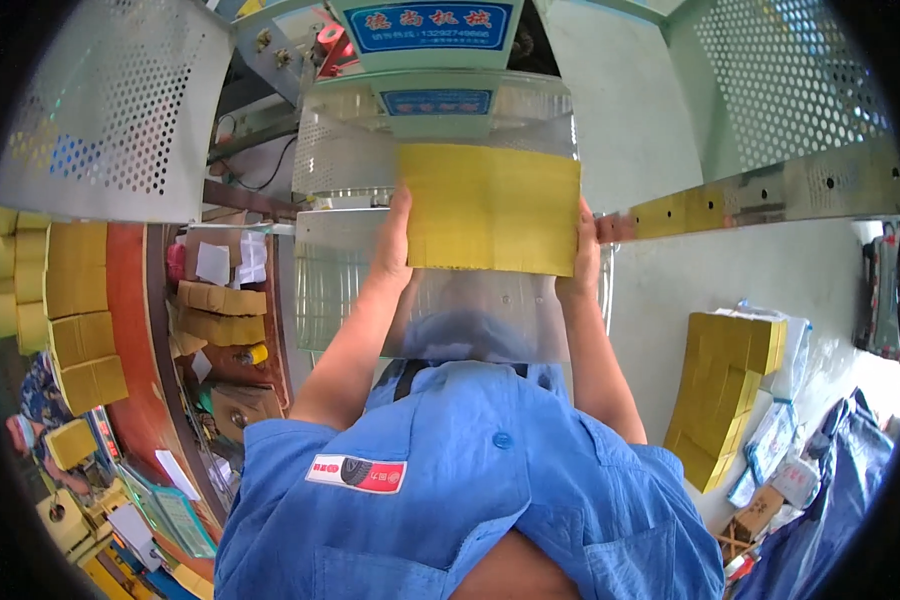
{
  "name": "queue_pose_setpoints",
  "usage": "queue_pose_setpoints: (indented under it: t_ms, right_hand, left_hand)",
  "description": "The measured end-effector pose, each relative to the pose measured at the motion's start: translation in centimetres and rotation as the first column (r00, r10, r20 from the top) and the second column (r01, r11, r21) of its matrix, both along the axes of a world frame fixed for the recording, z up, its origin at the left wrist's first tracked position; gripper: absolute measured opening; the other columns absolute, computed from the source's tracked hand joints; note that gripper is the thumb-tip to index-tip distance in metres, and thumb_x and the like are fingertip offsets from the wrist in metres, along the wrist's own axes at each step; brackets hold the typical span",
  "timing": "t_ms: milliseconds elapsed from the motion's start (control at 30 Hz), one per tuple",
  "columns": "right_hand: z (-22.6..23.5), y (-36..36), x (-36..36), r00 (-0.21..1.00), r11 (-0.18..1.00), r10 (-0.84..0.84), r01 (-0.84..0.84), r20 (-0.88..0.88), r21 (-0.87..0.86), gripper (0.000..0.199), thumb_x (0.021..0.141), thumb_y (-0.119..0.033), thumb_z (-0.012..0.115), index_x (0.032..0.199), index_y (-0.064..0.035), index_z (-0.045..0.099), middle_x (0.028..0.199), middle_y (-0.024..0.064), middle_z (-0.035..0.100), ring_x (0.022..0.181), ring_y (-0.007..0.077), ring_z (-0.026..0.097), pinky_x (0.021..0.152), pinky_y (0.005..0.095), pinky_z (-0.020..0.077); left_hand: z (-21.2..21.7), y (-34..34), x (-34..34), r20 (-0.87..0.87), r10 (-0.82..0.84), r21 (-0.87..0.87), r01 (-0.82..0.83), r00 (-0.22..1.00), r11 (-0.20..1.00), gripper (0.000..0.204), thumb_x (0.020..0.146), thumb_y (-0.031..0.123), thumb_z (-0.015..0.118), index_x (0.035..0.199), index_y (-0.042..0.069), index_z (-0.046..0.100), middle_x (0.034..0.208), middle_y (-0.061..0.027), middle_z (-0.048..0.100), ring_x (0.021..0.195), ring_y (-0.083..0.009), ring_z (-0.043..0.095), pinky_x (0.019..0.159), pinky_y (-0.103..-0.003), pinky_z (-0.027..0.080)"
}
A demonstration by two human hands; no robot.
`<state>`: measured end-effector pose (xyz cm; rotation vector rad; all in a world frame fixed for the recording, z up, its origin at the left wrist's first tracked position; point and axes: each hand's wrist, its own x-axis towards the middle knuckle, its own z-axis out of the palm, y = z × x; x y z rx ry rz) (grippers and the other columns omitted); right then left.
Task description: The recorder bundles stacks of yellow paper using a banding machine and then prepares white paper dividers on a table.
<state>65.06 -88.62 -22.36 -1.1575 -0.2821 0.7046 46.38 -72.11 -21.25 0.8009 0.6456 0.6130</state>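
Observation:
A rectangular yellow stack of paper (pixel 492 210) is held up in front of me, above a shiny metal plate (pixel 480 315) of a machine. My left hand (pixel 397 232) is closed on its left edge, and my right hand (pixel 583 252) grips the right edge. Most of the fingers are hidden behind or beside the stack. Whether the stack touches the machine behind it I cannot tell. Past its upper edge rises a clear, reflective cover (pixel 350 125).
Perforated metal guards (pixel 110 110) flank the machine, and a drilled metal bar (pixel 750 200) juts out at right. Yellow bundles (pixel 715 400) are piled at right and on a reddish bench (pixel 135 330) at left. Another person (pixel 35 395) is at far left. A dark blue sheet (pixel 820 510) hangs lower right.

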Motion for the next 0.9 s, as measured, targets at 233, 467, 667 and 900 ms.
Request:
queue_pose_setpoints:
  t_ms: [233, 467, 667, 900]
  right_hand:
    - [0.6, -0.2, 0.6, 0.987, 0.984, 0.163, -0.162, -0.007, 0.069, 0.063, 0.099, -0.042, 0.046, 0.147, -0.0027, 0.038, 0.145, 0.0093, 0.045, 0.133, 0.0215, 0.042, 0.111, 0.0341, 0.0316]
    - [-0.1, 0.8, 1.6, 0.982, 0.981, 0.182, -0.178, -0.051, 0.08, 0.064, 0.097, -0.039, 0.048, 0.146, -0.0002, 0.038, 0.14, 0.0086, 0.049, 0.129, 0.0194, 0.045, 0.108, 0.0323, 0.0343]
    - [-1.4, 0.7, 2.4, 0.97, 0.969, 0.226, -0.215, -0.088, 0.121, 0.062, 0.098, -0.035, 0.049, 0.146, 0.0011, 0.038, 0.141, 0.009, 0.05, 0.13, 0.0199, 0.044, 0.11, 0.0319, 0.0326]
    - [-1.1, 1.1, 1.6, 0.988, 0.981, 0.144, -0.136, -0.051, 0.134, 0.061, 0.098, -0.043, 0.05, 0.143, -0.0024, 0.042, 0.137, 0.0058, 0.052, 0.125, 0.0187, 0.048, 0.107, 0.0322, 0.0358]
  left_hand:
    - [1.4, -1.8, 0.6, -0.013, 0.043, 0.145, -0.041, 0.999, 0.989, 0.064, 0.097, 0.038, 0.054, 0.149, 0.005, 0.035, 0.147, -0.0089, 0.043, 0.137, -0.0205, 0.038, 0.113, -0.034, 0.028]
    - [0.1, -1.6, 0.8, -0.066, 0.013, 0.142, -0.004, 0.998, 0.99, 0.058, 0.098, 0.036, 0.053, 0.146, 0.006, 0.039, 0.142, -0.0059, 0.047, 0.133, -0.0193, 0.041, 0.112, -0.034, 0.029]
    - [-0.6, -1.5, 0.5, -0.159, 0.024, 0.099, -0.009, 0.987, 0.995, 0.063, 0.097, 0.047, 0.052, 0.143, 0.005, 0.044, 0.141, -0.0064, 0.05, 0.131, -0.0188, 0.045, 0.109, -0.035, 0.033]
    - [0.6, -0.8, 1.9, -0.282, -0.036, 0.147, 0.08, 0.959, 0.986, 0.074, 0.096, 0.057, 0.05, 0.147, 0.004, 0.039, 0.147, -0.0088, 0.046, 0.137, -0.0204, 0.04, 0.112, -0.036, 0.029]
